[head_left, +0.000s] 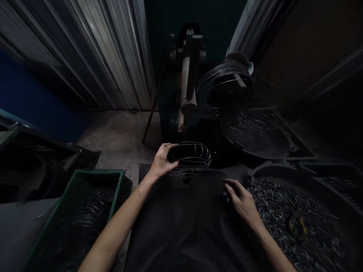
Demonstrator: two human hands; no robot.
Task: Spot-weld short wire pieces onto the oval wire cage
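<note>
My left hand point(162, 163) is closed on the near left rim of a round wire cage point(204, 161), thumb below and fingers above. The cage is made of thin metal rings joined by short cross wires, and it is held over my lap in front of a machine with a thick pale bar point(185, 81). My right hand point(241, 198) is over the dark apron point(195, 219), apart from the cage. Its thumb and fingers are curled together; small bits seem to show at the fingertips, too dark to name.
To the right stands a wide black tub point(262, 170) full of short bent wire pieces, with a yellow-handled tool point(302, 226) lying on them. Behind it, a dark pan point(261, 141) and a wire coil point(224, 71). A green crate point(98, 172) with wire parts stands left.
</note>
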